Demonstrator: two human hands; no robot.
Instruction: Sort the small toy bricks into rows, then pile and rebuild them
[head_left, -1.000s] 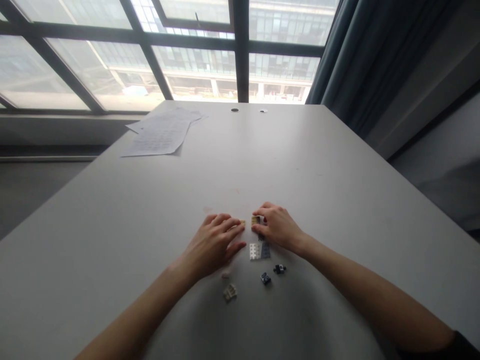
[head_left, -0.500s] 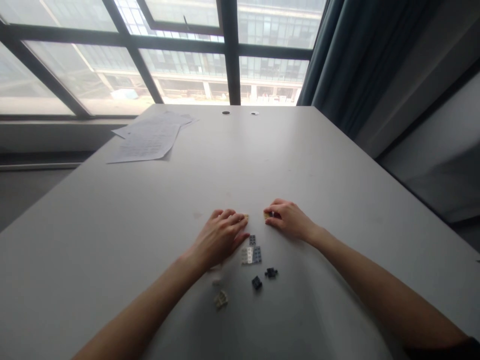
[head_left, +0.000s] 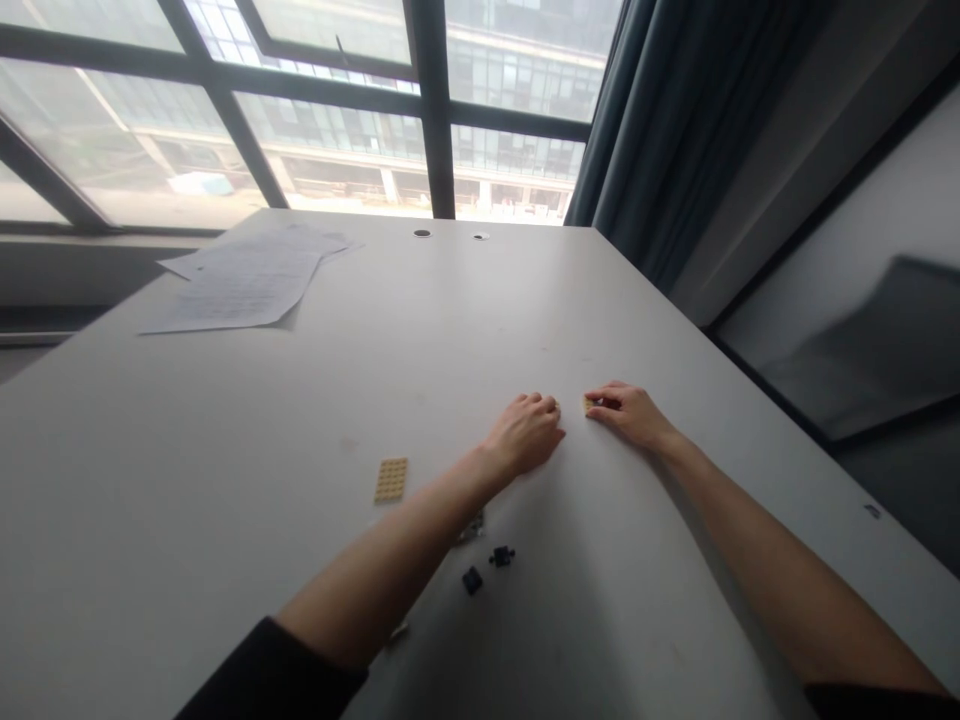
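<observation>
My left hand (head_left: pixel 529 432) has its fingers closed, with a small pale building brick (head_left: pixel 557 408) barely showing at the fingertips. Across a narrow gap to its right, my right hand (head_left: pixel 628 412) pinches a small tan building brick (head_left: pixel 589 405) between thumb and fingers, just over the white table. A flat tan studded plate (head_left: pixel 391 480) lies left of my left forearm. Grey studded pieces (head_left: pixel 474 526) are partly covered by that forearm. Nearer to me sit two dark pieces, one blocky (head_left: pixel 472 580) and one with side pegs (head_left: pixel 502 556).
Printed sheets of paper (head_left: pixel 240 290) lie at the far left of the white table (head_left: pixel 480 320). Two round cable holes are near its back edge. A pale piece (head_left: pixel 398 632) peeks out beside my left forearm. Windows and a dark curtain (head_left: pixel 660 130) stand behind.
The view has turned to the right. My left hand has moved right and away from me, uncovering the tan plate; its forearm now hides the grey pieces. My right hand keeps its brick.
</observation>
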